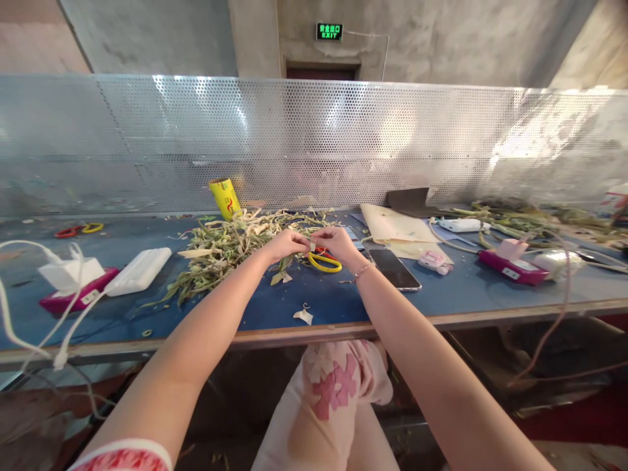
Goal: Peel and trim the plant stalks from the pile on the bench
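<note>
My left hand (289,244) and my right hand (336,243) meet above the blue table, fingertips pinched close together. Between them is a small pale piece (313,246), too small to name surely. Just below my right hand lie scissors with a yellow and red handle (326,263); their blades are hidden. A heap of dried, greenish plant stems and leaves (210,252) spreads left of and behind my left hand. Beneath the fingers rests a loose leaf (281,277), and nearer the table's front edge a pale scrap (304,316). A dark-screened phone (394,269) lies beside my right wrist.
A yellow cardboard tube (225,198) stands behind the heap. At left are a magenta power socket (59,301), a white power bank (139,271) and cables; another socket (513,267) is at right. Brown paper (397,226) lies behind the phone. A perforated metal screen (314,144) closes the back.
</note>
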`<state>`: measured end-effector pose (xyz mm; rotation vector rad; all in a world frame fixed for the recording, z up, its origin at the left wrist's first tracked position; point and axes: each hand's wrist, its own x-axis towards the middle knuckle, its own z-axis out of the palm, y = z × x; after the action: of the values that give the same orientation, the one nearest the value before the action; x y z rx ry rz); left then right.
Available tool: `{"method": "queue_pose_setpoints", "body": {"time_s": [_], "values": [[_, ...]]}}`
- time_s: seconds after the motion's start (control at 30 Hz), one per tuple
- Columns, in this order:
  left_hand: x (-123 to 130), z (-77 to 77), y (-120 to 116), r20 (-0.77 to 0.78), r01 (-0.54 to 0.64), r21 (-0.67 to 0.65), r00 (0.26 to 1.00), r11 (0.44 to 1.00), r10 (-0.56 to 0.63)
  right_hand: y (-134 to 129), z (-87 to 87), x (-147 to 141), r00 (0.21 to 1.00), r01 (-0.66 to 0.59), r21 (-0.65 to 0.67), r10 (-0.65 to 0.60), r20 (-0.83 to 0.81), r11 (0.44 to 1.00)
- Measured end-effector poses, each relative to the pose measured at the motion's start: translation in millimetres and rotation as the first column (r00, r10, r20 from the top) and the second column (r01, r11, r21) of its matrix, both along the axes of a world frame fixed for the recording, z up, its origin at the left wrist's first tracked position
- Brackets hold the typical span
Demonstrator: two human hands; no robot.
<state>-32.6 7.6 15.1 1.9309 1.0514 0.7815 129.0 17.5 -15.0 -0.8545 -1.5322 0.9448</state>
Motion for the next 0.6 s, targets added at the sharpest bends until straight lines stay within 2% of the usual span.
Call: {"method": "queue_pose_setpoints", "body": {"time_s": [0.1, 0.2, 0.33, 0.43, 0.6], "values": [[0.2, -1.2, 1.5, 0.026, -0.037, -0.016, 0.999, 0.999, 0.038, -0.4, -0.8, 0.2, 0.998, -0.039, -0.022, 0.038, -0.057, 0.999], [-0.1, -1.5, 1.8, 0.033, -0.040, -0.018, 0.999, 0.999, 0.040, 0.5, -2.1, 1.4, 1.000, -0.012, -0.008, 0.012, 0.011, 1.000], [0.9, 0.4, -0.4, 0.058, -0.035, -0.034, 0.998, 0.999, 0.037, 0.1, -1.0, 3.1, 0.983, 0.032, 0.103, -0.050, 0.177, 0.994], [2.4, 2.3, -2.2, 0.073, -0.038, -0.034, 0.997, 0.999, 0.040, -1.9, 1.9, 2.9, 0.979, 0.049, 0.174, -0.082, 0.187, 0.983], [2.6, 1.3, -1.5, 0.084, -0.061, -0.026, 0.994, 0.998, 0.063, -3.3, 3.9, 1.0, 0.997, 0.040, 0.045, -0.042, 0.058, 0.998]]}}
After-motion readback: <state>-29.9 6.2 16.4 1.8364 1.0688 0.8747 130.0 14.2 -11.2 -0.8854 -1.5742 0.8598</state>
